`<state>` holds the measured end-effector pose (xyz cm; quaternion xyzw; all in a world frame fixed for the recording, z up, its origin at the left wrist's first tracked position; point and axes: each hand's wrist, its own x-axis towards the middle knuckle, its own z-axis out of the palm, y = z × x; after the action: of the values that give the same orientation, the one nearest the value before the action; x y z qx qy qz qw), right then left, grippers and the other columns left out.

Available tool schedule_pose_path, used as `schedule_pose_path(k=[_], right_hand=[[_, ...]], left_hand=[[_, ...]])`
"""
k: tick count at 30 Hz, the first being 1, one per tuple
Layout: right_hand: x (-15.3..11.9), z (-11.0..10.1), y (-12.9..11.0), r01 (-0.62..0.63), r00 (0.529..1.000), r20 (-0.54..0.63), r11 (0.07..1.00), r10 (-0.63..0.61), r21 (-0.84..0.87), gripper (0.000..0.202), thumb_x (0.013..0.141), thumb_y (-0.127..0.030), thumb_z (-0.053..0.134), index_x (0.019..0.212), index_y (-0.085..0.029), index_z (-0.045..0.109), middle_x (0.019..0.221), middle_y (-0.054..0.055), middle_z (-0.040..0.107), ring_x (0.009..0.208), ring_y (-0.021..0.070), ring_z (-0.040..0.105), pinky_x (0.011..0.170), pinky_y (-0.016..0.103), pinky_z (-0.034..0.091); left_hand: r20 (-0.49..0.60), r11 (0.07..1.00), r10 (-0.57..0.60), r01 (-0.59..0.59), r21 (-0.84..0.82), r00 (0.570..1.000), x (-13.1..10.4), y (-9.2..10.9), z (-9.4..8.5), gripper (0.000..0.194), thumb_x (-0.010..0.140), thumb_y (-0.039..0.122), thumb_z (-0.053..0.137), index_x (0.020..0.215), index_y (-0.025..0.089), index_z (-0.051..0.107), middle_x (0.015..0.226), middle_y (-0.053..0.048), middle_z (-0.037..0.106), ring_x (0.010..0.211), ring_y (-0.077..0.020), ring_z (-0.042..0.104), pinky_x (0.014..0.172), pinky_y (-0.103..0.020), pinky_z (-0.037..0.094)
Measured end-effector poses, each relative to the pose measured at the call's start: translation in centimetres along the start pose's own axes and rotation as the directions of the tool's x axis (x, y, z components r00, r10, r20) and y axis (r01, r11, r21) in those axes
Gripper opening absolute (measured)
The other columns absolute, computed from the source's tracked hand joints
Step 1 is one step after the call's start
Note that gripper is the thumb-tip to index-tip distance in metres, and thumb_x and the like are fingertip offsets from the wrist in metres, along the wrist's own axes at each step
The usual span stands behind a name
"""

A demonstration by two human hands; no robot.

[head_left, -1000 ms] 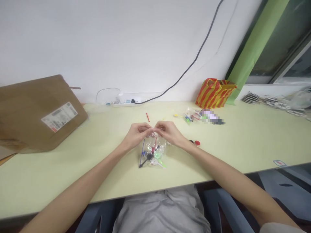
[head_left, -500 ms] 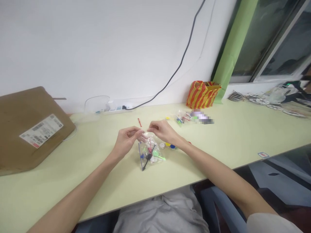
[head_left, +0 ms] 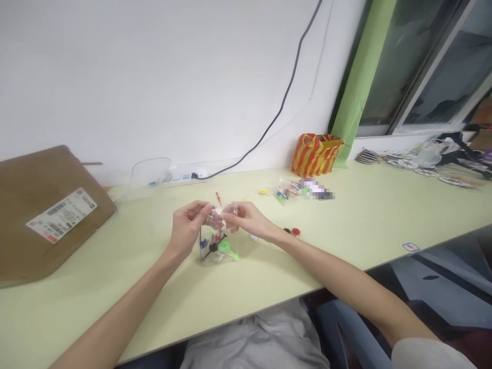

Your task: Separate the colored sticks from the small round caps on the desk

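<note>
A clear plastic bag [head_left: 219, 256] with blue, black, red and light green plastic parts hangs or rests just above the table's near middle. My left hand [head_left: 189, 225] pinches its upper left edge. My right hand [head_left: 246, 219] grips the top of the bag from the right, its fingers close to those of my left hand. Behind the hands lies a small red stick part [head_left: 218, 197]. Beside my right wrist sit a red round cap [head_left: 295, 232] and a black one [head_left: 286, 231]. A white round piece [head_left: 254, 237] shows partly under my right hand.
A brown cardboard box [head_left: 49, 215] stands at the left. Against the wall is a power strip [head_left: 180, 177]. Behind the hands lie bagged parts [head_left: 283, 190], a yellow piece [head_left: 263, 192] and a striped bag [head_left: 315, 156]. Patterned discs [head_left: 400, 160] lie far right.
Both hands now hold the bag's top, and the bag has shifted left. My right hand has turned and closed on the plastic. The red and black caps have come into view.
</note>
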<state>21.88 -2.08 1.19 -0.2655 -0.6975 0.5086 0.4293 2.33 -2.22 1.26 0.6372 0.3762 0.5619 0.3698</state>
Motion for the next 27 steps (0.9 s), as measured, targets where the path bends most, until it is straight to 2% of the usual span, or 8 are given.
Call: schedule_pose_path(k=[3,11,16,19,21,23,25,27], right_hand=[[0.1,-0.2,0.0,0.017,0.997,-0.080,1.000,-0.016,0.018,0.045,0.086,-0.060,0.066,0.075,-0.016,0.062,0.062,-0.001,0.058,0.056,0.0117,0.054,0.056,0.025,0.046],[0.3,-2.5,-2.0,0.162,0.946,-0.278,0.986,-0.168,-0.043,0.046,0.084,-0.064,0.065,0.075,-0.019,0.061,0.058,-0.003,0.052,0.051,0.0117,0.049,0.052,0.027,0.042],[0.7,-7.3,-3.1,0.212,0.829,-0.473,0.950,-0.298,-0.228,0.041,0.088,-0.060,0.062,0.078,-0.020,0.061,0.060,-0.002,0.053,0.048,0.0118,0.049,0.049,0.026,0.040],[0.2,-11.2,-3.5,0.137,0.735,-0.560,0.892,-0.383,-0.431,0.036,0.092,-0.053,0.056,0.079,-0.020,0.061,0.061,-0.001,0.053,0.051,0.0129,0.048,0.050,0.026,0.038],[-0.4,-13.7,-3.7,-0.002,0.689,-0.567,0.781,-0.452,-0.624,0.032,0.094,-0.045,0.051,0.078,-0.019,0.061,0.065,0.001,0.058,0.059,0.0153,0.053,0.056,0.027,0.040],[-0.9,-16.0,-3.9,-0.236,0.663,-0.576,0.597,-0.478,-0.766,0.029,0.095,-0.037,0.047,0.080,-0.018,0.064,0.071,0.004,0.064,0.068,0.0182,0.057,0.064,0.028,0.040],[-1.0,-17.9,-3.8,-0.478,0.657,-0.605,0.373,-0.449,-0.795,0.026,0.094,-0.031,0.046,0.084,-0.017,0.067,0.078,0.008,0.069,0.076,0.0213,0.061,0.068,0.029,0.038],[-0.6,-19.0,-3.3,-0.630,0.665,-0.643,0.177,-0.380,-0.756,0.025,0.093,-0.028,0.047,0.090,-0.016,0.069,0.085,0.012,0.072,0.083,0.0241,0.063,0.069,0.029,0.036]], left_hand=[[-0.009,1.000,-0.001,0.001,-0.002,1.000,0.0,0.0,0.2,0.022,0.085,0.037,0.075,0.087,0.015,0.070,0.068,-0.003,0.072,0.059,-0.0194,0.071,0.058,-0.030,0.060],[-0.006,0.999,0.038,-0.038,0.030,0.999,0.1,0.3,-0.3,0.022,0.087,0.038,0.072,0.083,0.017,0.070,0.063,-0.004,0.072,0.051,-0.0173,0.066,0.053,-0.029,0.054],[-0.004,0.999,0.015,-0.015,0.028,1.000,0.1,0.2,-0.4,0.021,0.087,0.038,0.071,0.082,0.017,0.069,0.060,-0.003,0.069,0.048,-0.0160,0.063,0.050,-0.028,0.051],[0.016,0.999,-0.013,0.012,0.036,1.000,0.0,0.3,-0.2,0.020,0.087,0.036,0.071,0.079,0.018,0.068,0.058,-0.002,0.068,0.045,-0.0149,0.060,0.050,-0.027,0.050],[0.035,0.999,-0.028,0.026,0.047,0.999,0.0,0.4,-0.1,0.020,0.086,0.036,0.071,0.078,0.018,0.068,0.056,-0.001,0.067,0.045,-0.0147,0.060,0.050,-0.027,0.050],[0.056,0.998,-0.042,0.039,0.054,0.998,-0.1,0.4,0.1,0.021,0.086,0.037,0.071,0.078,0.018,0.068,0.053,-0.001,0.065,0.044,-0.0148,0.059,0.050,-0.027,0.050],[0.080,0.997,-0.057,0.053,0.054,0.995,-0.2,0.3,0.2,0.022,0.086,0.038,0.070,0.078,0.018,0.068,0.052,-0.001,0.064,0.043,-0.0145,0.058,0.049,-0.027,0.050],[0.101,0.996,-0.068,0.062,0.058,0.993,-0.3,0.2,0.2,0.023,0.087,0.039,0.070,0.078,0.018,0.068,0.051,0.000,0.063,0.042,-0.0142,0.057,0.049,-0.027,0.050]])
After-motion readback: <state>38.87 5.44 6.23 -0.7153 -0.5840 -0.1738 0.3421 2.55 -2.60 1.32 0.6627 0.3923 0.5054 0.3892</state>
